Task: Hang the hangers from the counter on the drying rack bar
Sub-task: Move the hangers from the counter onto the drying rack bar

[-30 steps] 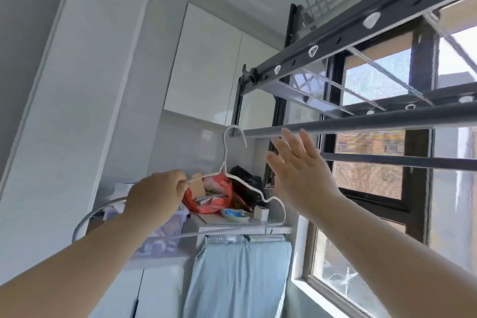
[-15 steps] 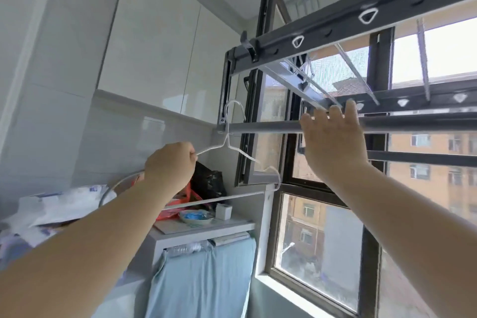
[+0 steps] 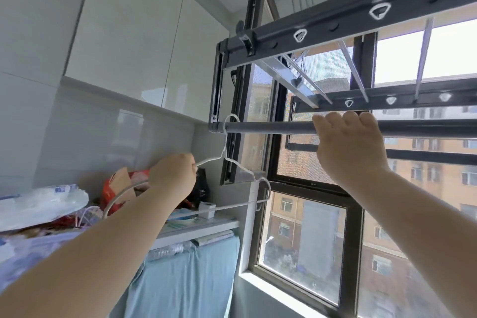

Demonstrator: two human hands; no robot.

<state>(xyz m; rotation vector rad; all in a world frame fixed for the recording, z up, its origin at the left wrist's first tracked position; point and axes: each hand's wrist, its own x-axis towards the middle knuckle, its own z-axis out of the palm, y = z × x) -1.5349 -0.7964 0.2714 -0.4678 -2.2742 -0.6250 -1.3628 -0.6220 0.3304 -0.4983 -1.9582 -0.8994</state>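
- The window (image 3: 307,240) fills the right side. Its dark opened pane (image 3: 244,111) swings inward, just behind the hanger's hook.
- The drying rack (image 3: 335,26), a dark frame with thin slats, hangs overhead in front of the window.
- White wall cupboards (image 3: 129,33) sit high on the left, above a glossy wall.
- A light blue cloth (image 3: 185,279) hangs below the white worktop (image 3: 206,226).
- The grey rack bar (image 3: 271,128) runs level under the frame, with a second darker bar lower down and behind it.
- The right hand (image 3: 351,147) grasps the rack bar with its fingers curled over the top, well to the right of the hook.
- The left hand (image 3: 173,175) is clenched round the hanger's left shoulder, below the bar's left end.
- The white wire hanger (image 3: 225,144) has its hook looped over the rack bar's left end, just beside the end cap. Its body slants down from there above the worktop.
- A clear plastic bag (image 3: 38,204), a red bag (image 3: 121,183), a black bag (image 3: 202,186) and a small white box (image 3: 207,209) crowd the worktop under the hanger.
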